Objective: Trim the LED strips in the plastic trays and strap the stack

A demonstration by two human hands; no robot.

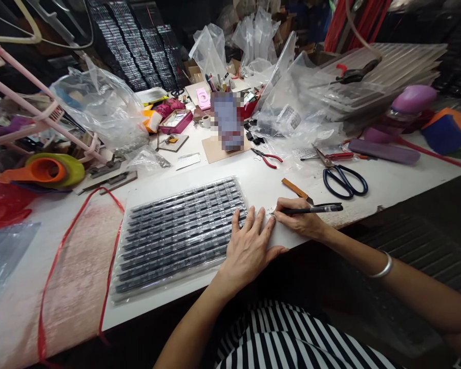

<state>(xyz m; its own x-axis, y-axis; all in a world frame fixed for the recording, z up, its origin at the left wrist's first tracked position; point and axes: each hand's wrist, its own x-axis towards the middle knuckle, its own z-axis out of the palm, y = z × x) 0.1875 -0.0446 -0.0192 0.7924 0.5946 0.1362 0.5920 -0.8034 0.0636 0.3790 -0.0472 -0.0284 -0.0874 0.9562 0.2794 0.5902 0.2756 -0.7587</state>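
Note:
My left hand [249,243] lies flat with its fingers spread, its fingertips over the right edge of a clear plastic tray [180,233] that holds rows of dark strips. Just to the right, my right hand [297,218] grips a black pen [318,208], its tip down on the white surface [261,184] beside small handwritten marks. The two hands are close together near the table's front edge. A brown-handled cutter [295,189] lies just beyond my right hand.
Scissors [343,180] and red pliers [268,158] lie behind and right of the hands. A red ribbon [65,236] loops at the left. Plastic bags [299,102], stacked clear trays [384,66] and a pink rack [42,113] crowd the back and sides.

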